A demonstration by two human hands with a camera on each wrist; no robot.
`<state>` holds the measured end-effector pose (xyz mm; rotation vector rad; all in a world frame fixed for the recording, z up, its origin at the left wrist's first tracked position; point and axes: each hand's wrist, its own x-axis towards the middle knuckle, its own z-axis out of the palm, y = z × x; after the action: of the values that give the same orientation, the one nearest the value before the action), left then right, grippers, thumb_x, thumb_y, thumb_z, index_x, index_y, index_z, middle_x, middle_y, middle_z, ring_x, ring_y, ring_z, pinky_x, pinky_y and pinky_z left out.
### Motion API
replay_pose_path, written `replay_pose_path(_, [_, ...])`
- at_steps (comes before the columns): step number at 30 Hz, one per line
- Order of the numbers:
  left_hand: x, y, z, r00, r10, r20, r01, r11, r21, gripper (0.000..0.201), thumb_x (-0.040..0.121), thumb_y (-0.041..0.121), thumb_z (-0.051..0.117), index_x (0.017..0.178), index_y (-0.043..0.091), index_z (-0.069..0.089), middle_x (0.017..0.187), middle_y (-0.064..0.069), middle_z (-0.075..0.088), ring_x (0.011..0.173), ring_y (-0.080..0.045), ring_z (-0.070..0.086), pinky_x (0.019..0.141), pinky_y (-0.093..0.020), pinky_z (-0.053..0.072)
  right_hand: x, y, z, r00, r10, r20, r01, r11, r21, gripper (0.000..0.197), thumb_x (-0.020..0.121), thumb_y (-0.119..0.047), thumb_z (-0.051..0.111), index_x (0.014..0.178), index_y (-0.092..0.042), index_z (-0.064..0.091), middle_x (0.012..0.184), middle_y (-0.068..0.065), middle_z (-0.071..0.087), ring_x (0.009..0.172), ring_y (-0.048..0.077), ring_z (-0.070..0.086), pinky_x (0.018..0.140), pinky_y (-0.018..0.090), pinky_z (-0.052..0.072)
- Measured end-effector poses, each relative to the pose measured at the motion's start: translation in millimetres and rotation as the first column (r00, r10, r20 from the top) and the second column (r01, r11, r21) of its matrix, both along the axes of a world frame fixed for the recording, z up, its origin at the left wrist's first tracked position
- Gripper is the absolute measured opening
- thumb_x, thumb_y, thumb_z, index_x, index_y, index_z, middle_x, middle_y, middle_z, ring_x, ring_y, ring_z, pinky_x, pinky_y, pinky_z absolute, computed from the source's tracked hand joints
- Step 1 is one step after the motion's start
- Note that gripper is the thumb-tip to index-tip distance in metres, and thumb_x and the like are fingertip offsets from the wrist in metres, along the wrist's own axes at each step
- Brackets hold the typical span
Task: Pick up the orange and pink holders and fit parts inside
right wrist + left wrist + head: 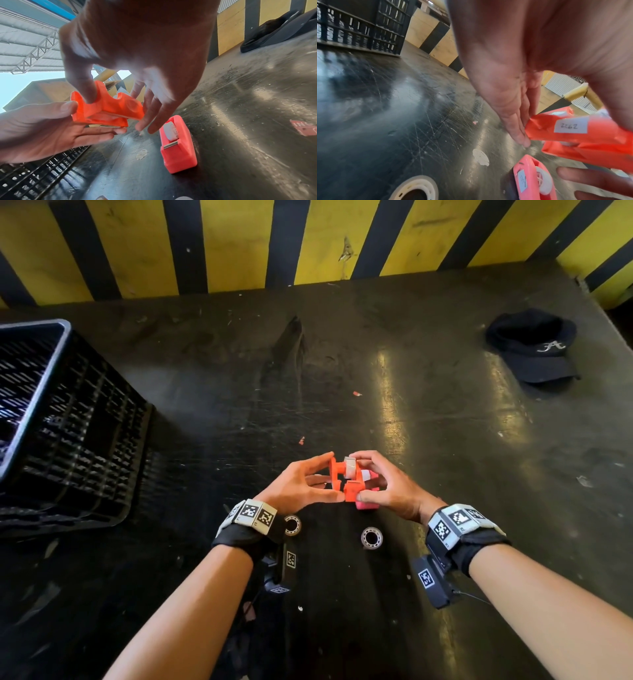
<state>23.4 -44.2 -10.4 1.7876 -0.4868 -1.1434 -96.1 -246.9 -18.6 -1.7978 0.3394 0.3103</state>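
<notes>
Both hands hold one orange tape dispenser (346, 477) a little above the dark table (239, 405). My left hand (334, 477) pinches its left end between thumb and fingers. My right hand (358, 477) grips its right side, thumb on the near face and fingers behind. In the left wrist view the orange dispenser (573, 129) bears a white label reading 2262. The right wrist view shows the orange dispenser (106, 109) with the left hand's thumb (67, 106) against its end. A pink tape dispenser (178, 146) with a white roll stands on the table just below the hands, partly hidden in the head view (366, 505).
Two white tape rolls lie near my wrists, one on the left (292, 524) and one on the right (372, 538). A black slotted crate (58, 419) stands at the left. A black cap (537, 347) lies far right. A yellow-and-black striped wall (308, 241) bounds the table's back.
</notes>
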Motion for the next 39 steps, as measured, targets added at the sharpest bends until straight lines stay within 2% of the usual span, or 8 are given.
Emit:
replay_pose_path(8, [0, 0, 11, 0.996, -0.07, 0.05, 0.069, 0.997, 0.026, 0.1, 0.078, 0.022, 0.087, 0.16, 0.019, 0.029, 0.144, 0.005, 0.059, 0.133, -0.011, 0.056, 0.118, -0.043, 0.04, 1, 4, 10, 1.0, 0.017, 0.023, -0.018, 0.999, 0.029, 0.073, 0.07, -0.026, 0.082, 0.135, -0.039, 0.053, 0.137, -0.004, 0.061, 0.114, 0.021, 0.07, 0.084, 0.057, 0.063])
replay_pose_path(13, [-3, 3, 12, 0.989, -0.09, 0.116, 0.085, 0.995, 0.045, 0.1, 0.077, 0.026, 0.087, 0.159, 0.021, 0.029, 0.135, 0.004, 0.066, 0.128, -0.013, 0.061, 0.117, -0.05, 0.042, 0, 5, 13, 0.999, 0.044, 0.03, -0.043, 0.999, -0.024, 0.075, 0.065, -0.037, 0.083, 0.133, -0.043, 0.052, 0.135, -0.006, 0.062, 0.12, 0.016, 0.066, 0.103, 0.051, 0.055])
replay_pose_path(17, [-7, 3, 16, 0.996, -0.046, 0.074, 0.046, 0.999, 0.01, 0.099, 0.078, 0.023, 0.087, 0.159, 0.021, 0.03, 0.133, 0.002, 0.067, 0.122, -0.016, 0.066, 0.114, -0.046, 0.046, -1, 5, 11, 0.997, 0.057, 0.045, -0.055, 0.997, -0.051, 0.078, 0.066, -0.034, 0.086, 0.135, -0.044, 0.051, 0.139, -0.005, 0.06, 0.118, 0.016, 0.067, 0.104, 0.049, 0.054])
replay_pose_path(22, [-7, 1, 19, 0.962, 0.129, 0.242, -0.119, 0.991, -0.053, 0.057, 0.096, 0.031, 0.068, 0.149, 0.028, 0.048, 0.154, 0.005, 0.049, 0.115, -0.013, 0.07, 0.104, -0.04, 0.055, -2, 3, 10, 0.998, 0.038, 0.059, -0.037, 0.999, -0.032, 0.078, 0.066, -0.028, 0.087, 0.135, -0.042, 0.052, 0.136, -0.005, 0.063, 0.112, 0.016, 0.071, 0.102, 0.048, 0.056])
replay_pose_path(26, [-6, -3, 20, 0.912, 0.185, 0.366, -0.189, 0.982, -0.026, 0.043, 0.09, 0.022, 0.075, 0.13, 0.031, 0.062, 0.137, 0.006, 0.063, 0.084, -0.009, 0.078, 0.087, -0.037, 0.063, -4, 10, 8, 0.996, 0.061, 0.059, -0.058, 0.997, -0.051, 0.08, 0.065, -0.032, 0.088, 0.135, -0.041, 0.049, 0.136, -0.008, 0.062, 0.11, 0.015, 0.072, 0.103, 0.045, 0.056])
replay_pose_path(31, [-10, -6, 25, 0.9, 0.115, 0.421, -0.142, 0.989, 0.035, 0.036, 0.091, 0.021, 0.075, 0.124, 0.031, 0.069, 0.11, 0.006, 0.075, 0.08, -0.005, 0.077, 0.075, -0.024, 0.063, -4, 12, 6, 0.997, 0.054, 0.053, -0.052, 0.998, -0.047, 0.085, 0.072, -0.014, 0.09, 0.14, -0.036, 0.044, 0.13, -0.018, 0.062, 0.109, 0.013, 0.073, 0.103, 0.042, 0.055])
replay_pose_path(35, [-11, -9, 24, 0.885, 0.113, 0.453, -0.148, 0.988, 0.043, 0.027, 0.09, 0.025, 0.076, 0.117, 0.03, 0.073, 0.108, 0.009, 0.074, 0.076, -0.001, 0.076, 0.067, -0.015, 0.059, -2, 12, 7, 0.997, 0.069, 0.042, -0.067, 0.996, -0.062, 0.088, 0.073, -0.013, 0.091, 0.143, -0.034, 0.042, 0.126, -0.024, 0.058, 0.107, 0.004, 0.068, 0.102, 0.036, 0.053])
replay_pose_path(39, [-11, -10, 23, 0.876, 0.118, 0.468, -0.155, 0.987, 0.042, 0.015, 0.092, 0.026, 0.074, 0.106, 0.029, 0.074, 0.108, 0.014, 0.071, 0.073, 0.001, 0.074, 0.069, -0.019, 0.06, -3, 14, 6, 0.996, 0.079, 0.043, -0.075, 0.993, -0.089, 0.091, 0.072, -0.018, 0.093, 0.144, -0.034, 0.04, 0.131, -0.018, 0.053, 0.102, -0.008, 0.062, 0.104, 0.032, 0.05])
